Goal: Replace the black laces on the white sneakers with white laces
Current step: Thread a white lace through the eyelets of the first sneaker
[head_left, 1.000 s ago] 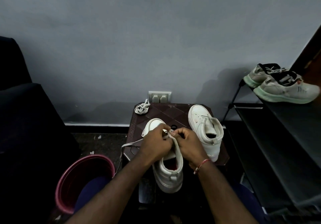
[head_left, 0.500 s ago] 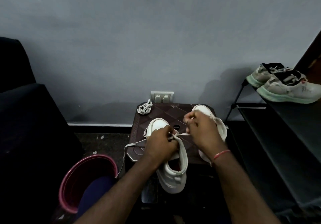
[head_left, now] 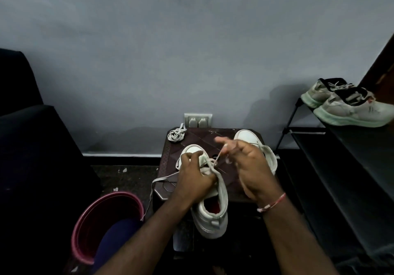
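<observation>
**White lace drawn up from the sneaker**

At lower centre of the frame, the left hand (head_left: 195, 177) grips the sneaker (head_left: 213, 225) on the desk (head_left: 202, 138). Just right of it, the right hand (head_left: 250, 166) pinches the white lace (head_left: 218, 157), stretched taut between them.

Small dark brown bench (head_left: 200, 138) against wall. Far-left corner: coiled white lace (head_left: 176, 134). Centre: white sneaker (head_left: 213, 217), toe toward wall, heel overhanging near edge; threaded lace (head_left: 162, 178) trails off left edge. Far-right corner: second white sneaker (head_left: 247, 136). Black shelf (head_left: 351, 146) right of bench: pair of grey sneakers (head_left: 351, 110). Floor (head_left: 128, 176) left of bench: pink bucket (head_left: 119, 194).
</observation>
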A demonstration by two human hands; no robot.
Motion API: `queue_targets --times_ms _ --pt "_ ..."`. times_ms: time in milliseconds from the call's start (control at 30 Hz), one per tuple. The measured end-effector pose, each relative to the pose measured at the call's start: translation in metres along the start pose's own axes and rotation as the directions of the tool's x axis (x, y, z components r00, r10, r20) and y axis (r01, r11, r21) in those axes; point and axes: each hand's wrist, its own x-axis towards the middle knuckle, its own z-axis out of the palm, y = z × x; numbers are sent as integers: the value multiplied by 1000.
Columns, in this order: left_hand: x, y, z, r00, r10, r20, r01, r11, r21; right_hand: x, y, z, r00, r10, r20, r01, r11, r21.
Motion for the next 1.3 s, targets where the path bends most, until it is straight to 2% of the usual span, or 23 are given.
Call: queue_targets --times_ms 33,67,100,133,200,300,367,433,467,500,600,733,800,900,1000,1067,1167,1233,1300 --pt "-1 -1 0 1000 3 -10 -4 1000 -17 -3 -2 4 997 72 2 -69 938 339" --pt "-3 -2 0 1000 13 -16 -13 999 -35 -5 -1 8 995 100 -12 -78 849 522" --pt "-4 -3 0 1000 20 -14 -20 999 -43 -5 3 11 992 121 -47 -75 830 553" --pt "-5 -3 -1 1000 20 1 -20 998 -52 -3 8 13 986 137 -91 -71 856 513" --pt "-7 -2 1 999 9 42 -7 998 -61 6 19 12 973 137 -187 -81 956 282" --pt "-2 1 1 998 0 69 7 995 -104 16 28 7 965 157 -210 -159 987 9" --pt "6 -5 -3 999 -21 -25 17 988 -152 17 37 7 965 165 -202 -187 978 -96" --pt "21 -16 -11 971 -54 -234 32 995 -94 15 46 9 974 125 -190 -176 944 -278" --pt "31 -23 -17 951 -86 -298 71 996 -59 13 48 11 979 102 -176 -162 914 -373" --pt "42 -29 -22 946 -131 -297 134 991 -11 11 50 14 983 77 -164 -144 882 -449" --pt "70 -39 -28 954 -286 -87 298 917 263 10 51 19 986 25 -165 -116 811 -573" --pt "88 -39 -19 939 -341 47 306 890 338 8 52 22 990 -14 -144 -83 758 -647" --pt "96 -39 -14 931 -362 55 338 907 250 6 53 21 993 -25 -118 -61 739 -671" --pt "100 -35 -15 898 -430 92 439 887 -139 3 56 21 995 -54 -89 -22 725 -688" --pt "103 -28 -21 900 -407 159 436 857 -274 2 57 24 994 -92 -61 21 701 -713" --pt "105 -15 -25 921 -347 177 390 824 -411 2 57 26 994 -91 -66 15 691 -723" --pt "108 21 -29 951 -219 217 308 658 -687 4 60 26 993 -83 -87 -3 705 -709" --pt "108 51 -36 962 -70 263 254 575 -777 4 62 26 991 -78 -107 -16 734 -679" --pt "106 79 -47 945 61 321 238 546 -803 3 63 26 990 -68 -122 -31 746 -666"
